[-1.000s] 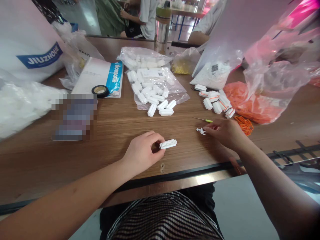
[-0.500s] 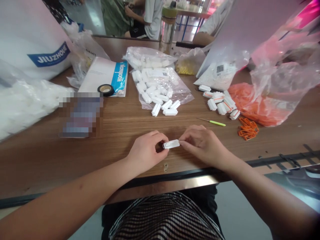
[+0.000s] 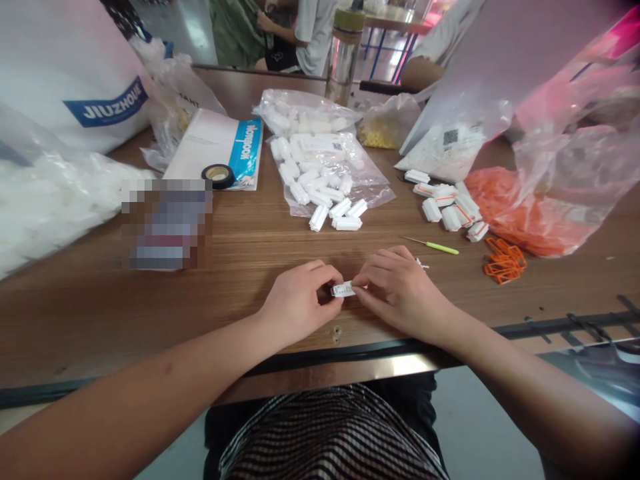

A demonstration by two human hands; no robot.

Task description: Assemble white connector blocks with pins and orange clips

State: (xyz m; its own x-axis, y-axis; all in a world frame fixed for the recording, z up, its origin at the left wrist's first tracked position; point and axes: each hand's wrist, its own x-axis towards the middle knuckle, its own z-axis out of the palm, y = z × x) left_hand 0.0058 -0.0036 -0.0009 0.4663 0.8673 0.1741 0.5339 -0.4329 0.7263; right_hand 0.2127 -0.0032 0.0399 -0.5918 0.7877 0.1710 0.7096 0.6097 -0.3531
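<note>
My left hand (image 3: 303,298) pinches the left end of a small white plastic connector housing (image 3: 342,289) that has rows of little holes. At the other end, the fingertips of my right hand (image 3: 397,287) close on it and cover its right part. Just behind the right hand, small white bits (image 3: 421,264) show on the table. Beyond it lies a thin pick with a yellow-green handle (image 3: 440,248). To its right is a small heap of orange plastic frames (image 3: 504,260). More white housings, some with orange strips (image 3: 453,215), lie in a pile behind the pick.
A clear bag of white housings (image 3: 370,180) lies mid-table, several loose ones before it. At right is a bag of orange parts (image 3: 530,213). Leftward are a notebook (image 3: 200,143), black tape roll (image 3: 218,175), blurred flat object (image 3: 170,227) and large white bag (image 3: 55,193). A bottle (image 3: 344,60) stands behind.
My right hand has slid left over the housing and hides more of it. Small white bits now show behind that hand. The whole view has shifted slightly.
</note>
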